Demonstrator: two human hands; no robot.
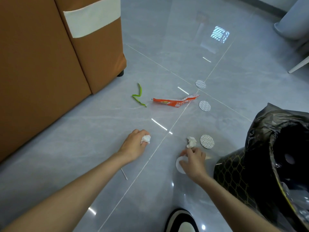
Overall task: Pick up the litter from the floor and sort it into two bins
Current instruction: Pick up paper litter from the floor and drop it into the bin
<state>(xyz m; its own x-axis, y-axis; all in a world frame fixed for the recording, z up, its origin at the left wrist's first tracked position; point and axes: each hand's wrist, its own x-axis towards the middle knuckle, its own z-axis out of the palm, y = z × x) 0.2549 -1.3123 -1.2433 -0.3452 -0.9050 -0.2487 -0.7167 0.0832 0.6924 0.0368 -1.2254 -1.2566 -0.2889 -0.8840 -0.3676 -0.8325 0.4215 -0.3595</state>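
Gripping crumpled tissue (145, 139) w/ curled left hand (133, 146); right hand (193, 160) is pinching white round pad (179, 164) at its edge. Both are likely handling light, soft, compressible.

Litter on the floor (83, 131) between sofa (41, 64) and bin (234, 173)
Strip (137, 96) left of torn wrapper (173, 102), two cotton pads (200, 84) to its right; nearer, third pad (207, 141) beside crumpled tissue (191, 141); tissue ball (145, 139) in left hand (133, 146), fourth pad (178, 164) pinched by right hand (194, 162)

Left forearm (70, 190), right forearm (234, 196) bare — shoe (183, 221) black, white toe panel, white stripe.
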